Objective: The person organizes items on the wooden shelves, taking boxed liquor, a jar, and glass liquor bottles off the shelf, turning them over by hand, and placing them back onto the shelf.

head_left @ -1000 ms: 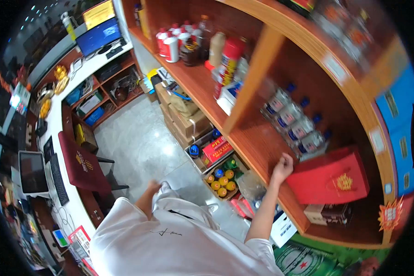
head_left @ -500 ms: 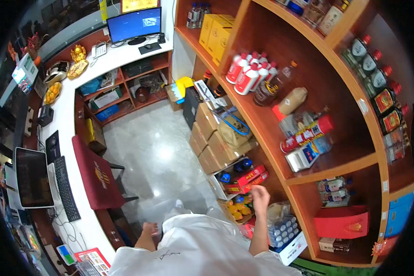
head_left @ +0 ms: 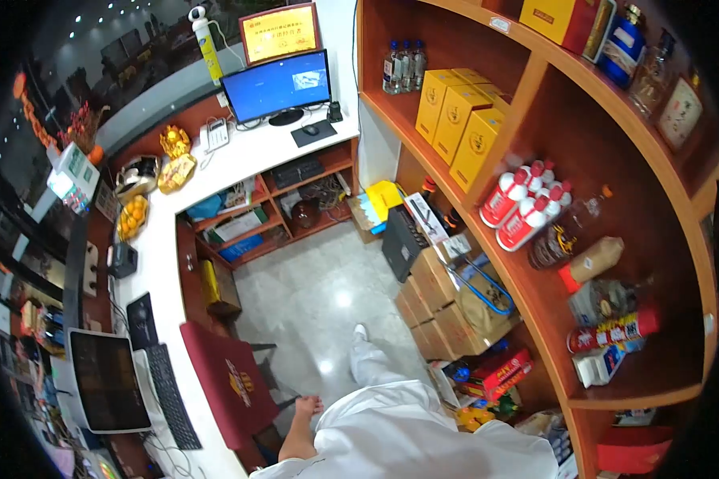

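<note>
The fingers of the left hand [head_left: 307, 406] look loosely bent and slightly apart, with nothing visible in them; the right hand is out of sight, so I cannot tell how its fingers stand. Nearest the left hand is the maroon chair [head_left: 228, 385], just beside it, between that hand and the white worktop [head_left: 161, 275]; no contact shows. The chair looks moderately heavy – stiff in the frame, a little soft in the covering, hardly fragile. The upper edge of its backrest should give the surest hold, the fingers hooked over it; its dark legs would probably slide easily on the glossy floor [head_left: 291, 291]. Farther out, a black keyboard [head_left: 173, 397] lies on the worktop, and cardboard boxes [head_left: 437, 313] stand stacked across the floor.
</note>
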Motion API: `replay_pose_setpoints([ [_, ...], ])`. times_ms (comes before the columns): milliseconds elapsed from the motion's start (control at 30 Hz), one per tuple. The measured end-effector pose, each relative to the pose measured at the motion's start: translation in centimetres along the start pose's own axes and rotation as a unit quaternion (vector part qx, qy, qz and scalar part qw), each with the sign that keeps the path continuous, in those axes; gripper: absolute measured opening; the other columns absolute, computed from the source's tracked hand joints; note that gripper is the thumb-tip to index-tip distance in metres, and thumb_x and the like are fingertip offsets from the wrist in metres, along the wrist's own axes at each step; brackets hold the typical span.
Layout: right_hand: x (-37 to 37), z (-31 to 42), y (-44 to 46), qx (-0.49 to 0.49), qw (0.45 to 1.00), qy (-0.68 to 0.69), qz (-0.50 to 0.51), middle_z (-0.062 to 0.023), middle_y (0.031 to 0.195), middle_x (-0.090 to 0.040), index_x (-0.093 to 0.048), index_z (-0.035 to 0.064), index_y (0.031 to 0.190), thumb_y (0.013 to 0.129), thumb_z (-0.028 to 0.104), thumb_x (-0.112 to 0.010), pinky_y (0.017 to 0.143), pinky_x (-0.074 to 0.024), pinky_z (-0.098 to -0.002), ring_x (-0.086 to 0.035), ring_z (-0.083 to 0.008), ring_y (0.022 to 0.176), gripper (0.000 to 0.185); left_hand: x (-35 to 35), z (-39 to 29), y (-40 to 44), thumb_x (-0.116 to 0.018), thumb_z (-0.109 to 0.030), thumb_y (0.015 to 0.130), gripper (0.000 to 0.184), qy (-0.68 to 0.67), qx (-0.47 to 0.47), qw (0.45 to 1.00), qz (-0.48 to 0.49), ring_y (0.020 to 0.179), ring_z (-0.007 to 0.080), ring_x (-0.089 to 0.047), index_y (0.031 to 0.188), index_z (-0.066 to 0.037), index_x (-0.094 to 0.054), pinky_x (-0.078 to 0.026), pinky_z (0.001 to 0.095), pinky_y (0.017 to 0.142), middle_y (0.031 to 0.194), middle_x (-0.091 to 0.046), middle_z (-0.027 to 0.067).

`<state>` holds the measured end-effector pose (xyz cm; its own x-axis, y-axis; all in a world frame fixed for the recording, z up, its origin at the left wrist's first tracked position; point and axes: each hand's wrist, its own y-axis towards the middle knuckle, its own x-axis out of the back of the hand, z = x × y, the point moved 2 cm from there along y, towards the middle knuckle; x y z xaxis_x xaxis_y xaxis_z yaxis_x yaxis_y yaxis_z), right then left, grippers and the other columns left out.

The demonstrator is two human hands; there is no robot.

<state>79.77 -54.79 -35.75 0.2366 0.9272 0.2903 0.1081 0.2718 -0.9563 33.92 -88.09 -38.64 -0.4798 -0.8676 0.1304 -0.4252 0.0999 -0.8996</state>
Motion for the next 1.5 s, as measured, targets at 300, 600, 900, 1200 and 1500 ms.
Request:
replay_pose_setpoints([
  [300,7.2,42.0,7.3,0.42,0.893,0.061,-0.148,-0.0177,0.083,-0.074,-0.074,0.0028,0.104,0.091,0.03,-0.062,0.067,-0.0545,-0.0478,-0.071,-0.0352,0.071,0.032,9.4,-13.3,2.8,-0.056,-0.02,0.097,0.022,-0.029,0.042,0.992,-0.117,0.081,0.0263,-0.07,0.101,-0.003,-0.069,-0.062,0.0431,0.069,0.096,-0.073,0.0107],
  [600,22.2,63.7,-11.6,0.507,0.791,0.305,-0.154,-0.0038,0.081,-0.07,-0.07,0.0029,0.105,0.092,0.012,-0.069,0.063,-0.0522,-0.0274,-0.065,-0.0119,0.07,0.016,-0.6,-35.9,10.1,-0.065,-0.006,0.092,0.008,0.024,-0.055,0.994,-0.086,0.068,0.0207,-0.07,0.094,-0.002,-0.071,-0.061,0.0384,0.061,0.081,-0.071,0.0096],
  [900,34.1,83.6,-19.6,0.567,0.711,0.327,-0.257,-0.0034,0.086,-0.07,-0.068,-0.0011,0.104,0.096,0.011,-0.069,0.069,-0.0514,-0.0245,-0.064,-0.0083,0.075,0.015,-4.4,-54.8,29.9,-0.054,-0.016,0.095,0.016,0.196,0.109,0.967,0.118,0.064,0.0201,-0.066,0.092,-0.009,-0.068,-0.057,0.0367,0.055,0.079,-0.068,0.0056],
  [1200,55.2,99.6,-36.3,0.476,0.566,0.299,-0.603,-0.0133,0.106,-0.072,-0.066,0.0015,0.118,0.091,0.025,-0.074,0.088,-0.0539,-0.0352,-0.068,-0.0215,0.096,0.037,-15.5,-85.0,35.4,-0.063,-0.011,0.087,0.011,0.295,-0.149,0.922,0.202,0.064,0.0191,-0.068,0.09,-0.004,-0.072,-0.058,0.0349,0.057,0.077,-0.07,0.0063],
  [1500,63.8,105.1,-34.3,0.469,0.614,0.286,-0.567,-0.0207,0.113,-0.071,-0.065,-0.0027,0.121,0.084,0.028,-0.077,0.095,-0.0523,-0.0392,-0.067,-0.0327,0.111,0.049,-24.8,-93.6,26.9,-0.069,-0.006,0.086,0.014,0.272,-0.165,0.901,0.295,0.069,0.0145,-0.068,0.1,-0.003,-0.071,-0.056,0.029,0.059,0.085,-0.072,0.006],
])
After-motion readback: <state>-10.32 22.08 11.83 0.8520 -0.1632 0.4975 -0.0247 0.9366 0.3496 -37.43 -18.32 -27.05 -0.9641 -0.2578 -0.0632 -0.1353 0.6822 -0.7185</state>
